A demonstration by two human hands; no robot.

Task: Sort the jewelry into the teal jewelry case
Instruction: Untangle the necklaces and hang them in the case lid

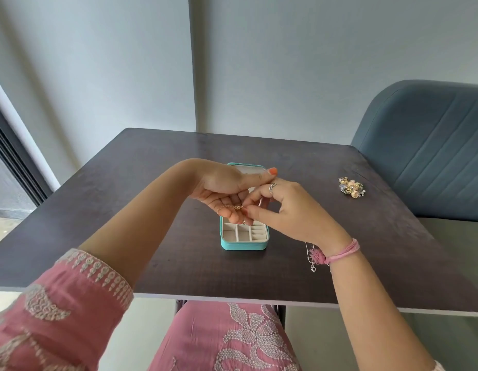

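Now, at the lower left of the frame, your pink sleeve (pixel 72 298) crosses the dark table (pixel 152 250). Your left hand (pixel 221 191) sits at centre, palm up, above the case (pixel 243 243), with its fingers curled loosely and a gold chain (pixel 231 208) lying across them; the thumb points right. Below it the teal case lies open, its pale compartments showing toward the bottom; what lies inside them is too small to tell. Just right of centre, your right hand (pixel 283 210) pinches the chain's end between thumb and forefinger, touching the left fingers, the other fingers bent. A ring (pixel 272 186) shows on one finger, and a pink thread (pixel 336 254) wraps the wrist. Beside that wrist a silver chain (pixel 311 261) lies on the table. At the right, well apart, a cluster of earrings (pixel 351 187) rests near the blue chair (pixel 430 156).
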